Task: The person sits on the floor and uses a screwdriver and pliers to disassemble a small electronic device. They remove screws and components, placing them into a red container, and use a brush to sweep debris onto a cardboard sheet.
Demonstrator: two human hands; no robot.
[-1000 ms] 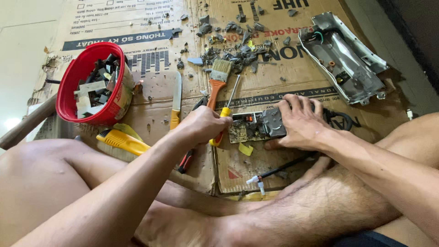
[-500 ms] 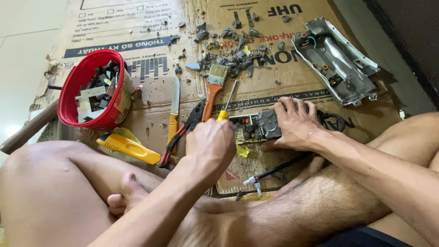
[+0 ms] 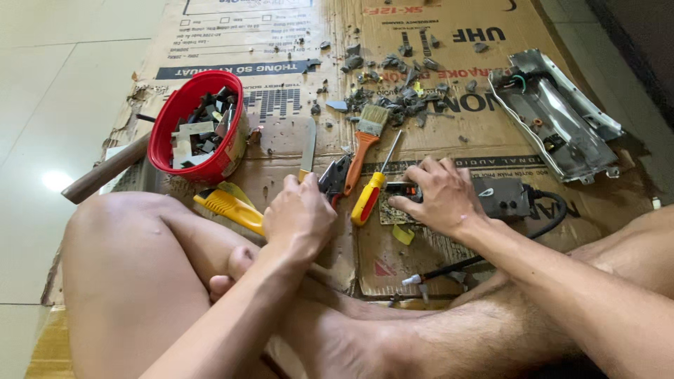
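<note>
I sit on flattened cardboard (image 3: 281, 56) with my legs folded. My left hand (image 3: 298, 216) is closed over the handles of dark pliers (image 3: 334, 177), whose jaws stick out past my fingers. My right hand (image 3: 435, 195) presses down on a small circuit board and grey electronic unit (image 3: 502, 196). Between the two hands lies a screwdriver with a yellow and red handle (image 3: 368, 198). Just left of my left hand is a yellow utility knife (image 3: 228, 204).
A red bowl (image 3: 167, 123) of scrap parts stands at the left, with a wooden handle (image 3: 105, 170) beside it. A paintbrush (image 3: 365, 137), a flat blade (image 3: 307, 149) and several broken bits lie farther out. A metal housing (image 3: 554, 112) is at the right, and a black cable (image 3: 484, 258) runs by my leg.
My left hand has drawn back from the screwdriver beside the board and closed on the pliers. My right hand stays on the board.
</note>
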